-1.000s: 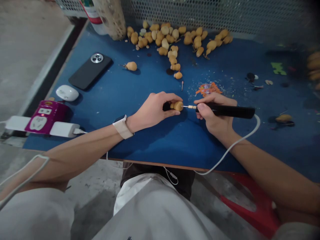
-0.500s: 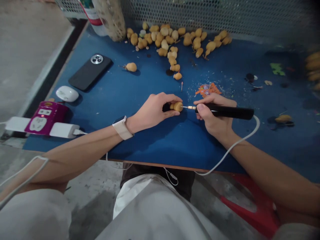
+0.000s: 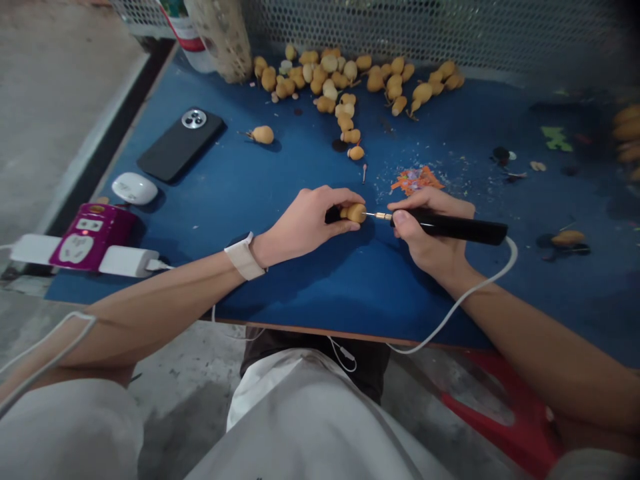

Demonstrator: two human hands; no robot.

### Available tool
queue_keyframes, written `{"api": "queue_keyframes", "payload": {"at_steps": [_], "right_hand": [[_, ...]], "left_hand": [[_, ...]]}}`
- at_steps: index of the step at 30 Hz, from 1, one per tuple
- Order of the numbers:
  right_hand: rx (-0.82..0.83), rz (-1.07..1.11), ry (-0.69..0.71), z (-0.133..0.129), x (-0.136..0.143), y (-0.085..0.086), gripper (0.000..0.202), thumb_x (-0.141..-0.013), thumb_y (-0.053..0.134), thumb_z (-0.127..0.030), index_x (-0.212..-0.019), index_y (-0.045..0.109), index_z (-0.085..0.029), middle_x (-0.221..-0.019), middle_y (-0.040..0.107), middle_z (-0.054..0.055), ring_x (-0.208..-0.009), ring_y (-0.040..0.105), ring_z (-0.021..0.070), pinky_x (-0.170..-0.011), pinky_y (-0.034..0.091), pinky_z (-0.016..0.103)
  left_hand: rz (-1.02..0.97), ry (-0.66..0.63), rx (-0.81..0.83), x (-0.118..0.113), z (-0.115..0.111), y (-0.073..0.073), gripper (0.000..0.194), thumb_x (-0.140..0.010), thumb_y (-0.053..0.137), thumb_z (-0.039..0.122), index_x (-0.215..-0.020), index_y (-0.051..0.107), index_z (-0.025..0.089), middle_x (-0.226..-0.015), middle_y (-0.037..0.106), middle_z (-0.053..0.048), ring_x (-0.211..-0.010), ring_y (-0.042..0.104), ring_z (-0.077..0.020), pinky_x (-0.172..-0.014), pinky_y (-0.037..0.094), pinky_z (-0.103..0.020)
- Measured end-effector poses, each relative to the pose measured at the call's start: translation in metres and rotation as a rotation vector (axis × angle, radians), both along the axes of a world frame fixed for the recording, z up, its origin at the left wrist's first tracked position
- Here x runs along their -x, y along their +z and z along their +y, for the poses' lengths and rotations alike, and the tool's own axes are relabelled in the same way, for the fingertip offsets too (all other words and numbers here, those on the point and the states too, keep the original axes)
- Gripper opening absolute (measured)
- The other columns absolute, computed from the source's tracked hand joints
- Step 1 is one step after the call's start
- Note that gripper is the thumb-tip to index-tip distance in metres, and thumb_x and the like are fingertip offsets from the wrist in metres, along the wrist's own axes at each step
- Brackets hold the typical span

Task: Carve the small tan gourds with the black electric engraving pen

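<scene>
Between thumb and fingers, my left hand (image 3: 315, 217) pinches a small tan gourd (image 3: 355, 213) that lies low over the blue table. My right hand (image 3: 435, 230) is wrapped round a black corded rotary tool (image 3: 460, 225), held like a pen. Its thin metal bit (image 3: 374, 215) points left and meets the gourd's rounded end, or comes very close to it. A white cable (image 3: 480, 287) trails from the tool's back end down past the table edge. Just beyond my right hand lies a pile of orange and purple scraps (image 3: 416, 180).
Many small gourds (image 3: 320, 77) lie along the table's back by a perforated metal panel (image 3: 400, 37). One gourd (image 3: 263, 135) sits apart, near a black phone (image 3: 181, 145). At left are a white earbud case (image 3: 135, 189) and a purple power socket (image 3: 93, 237) with white plugs.
The back end of the rotary tool has dipped slightly in my right hand. My left hand and the gourd have stayed in place.
</scene>
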State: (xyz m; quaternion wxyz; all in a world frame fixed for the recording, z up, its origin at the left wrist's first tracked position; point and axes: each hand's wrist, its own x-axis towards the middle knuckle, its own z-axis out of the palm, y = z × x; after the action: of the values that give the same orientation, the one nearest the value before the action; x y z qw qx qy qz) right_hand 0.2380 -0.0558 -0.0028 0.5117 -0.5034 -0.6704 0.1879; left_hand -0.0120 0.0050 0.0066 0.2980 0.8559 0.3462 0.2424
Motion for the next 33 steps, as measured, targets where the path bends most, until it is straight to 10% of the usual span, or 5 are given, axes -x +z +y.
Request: {"api": "queue_keyframes", "payload": {"at_steps": [33], "right_hand": [[0.024,0.045,0.011,0.0006,-0.0009,-0.0016,0.009,-0.095,0.086,-0.039,-0.090,0.086,-0.032,-0.064,0.071,-0.002,-0.058,0.069,0.0214,-0.064,0.061,0.041]], "left_hand": [[0.009,-0.003,-0.013,0.0005,-0.0002,-0.0011,0.030,-0.104,0.086,0.027,-0.134,0.085,0.024,-0.125,0.090,-0.005,-0.113,0.083,-0.0241,-0.103,0.061,-0.036]]}}
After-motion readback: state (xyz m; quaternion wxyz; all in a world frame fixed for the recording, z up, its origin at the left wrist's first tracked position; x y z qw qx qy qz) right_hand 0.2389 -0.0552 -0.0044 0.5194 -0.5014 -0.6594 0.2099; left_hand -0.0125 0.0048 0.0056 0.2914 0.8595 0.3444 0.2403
